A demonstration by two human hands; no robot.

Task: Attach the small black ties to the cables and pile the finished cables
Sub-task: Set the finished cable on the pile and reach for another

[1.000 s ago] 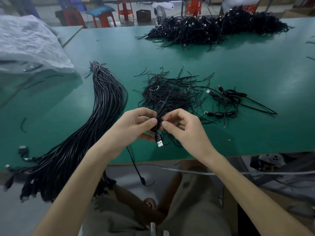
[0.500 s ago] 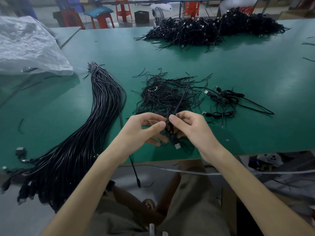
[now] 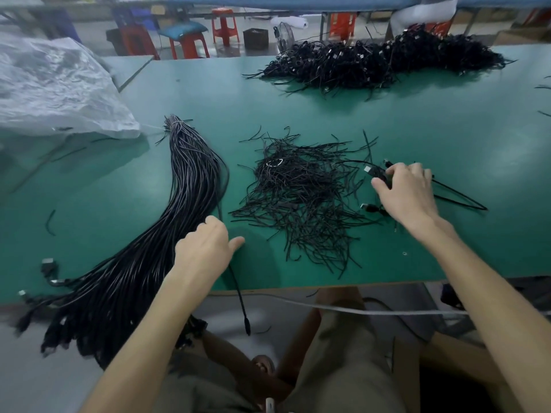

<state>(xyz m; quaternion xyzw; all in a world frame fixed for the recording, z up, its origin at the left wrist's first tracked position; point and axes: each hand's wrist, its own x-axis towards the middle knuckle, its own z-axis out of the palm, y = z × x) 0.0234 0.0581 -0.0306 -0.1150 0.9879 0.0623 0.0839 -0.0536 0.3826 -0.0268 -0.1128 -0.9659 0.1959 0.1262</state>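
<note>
One green desk (image 3: 298, 108) fills most of the view. At its far left lies one crumpled white sack (image 3: 53, 84).

There are three lots of black cables on the desk. The biggest is the far pile (image 3: 372, 64), a long tangled mound along the far edge, right of centre. Next is one bundle (image 3: 193, 189) of long straight cables on the left. It is bound at its far tip, fans out toward the near left, and its plug ends hang over the near edge. The third is a small pile (image 3: 372, 208) of a few cables on the right, mostly under the right hand; how many it holds I cannot tell.

Between the bundle and the small pile sits one loose heap of short black ties (image 3: 301, 192), too many to count.

Two bare hands are in view. The left hand (image 3: 205, 248) lies back up at the right edge of the bundle, fingers bent down onto it and thumb pointing right. Whether it grips a cable I cannot tell. The right hand (image 3: 407, 192) is over the small pile, thumb and curled fingers pinching one cable (image 3: 380, 175) whose plug sticks out to the left.

One single cable (image 3: 239, 293) runs from under the left hand and dangles off the near edge.
</note>
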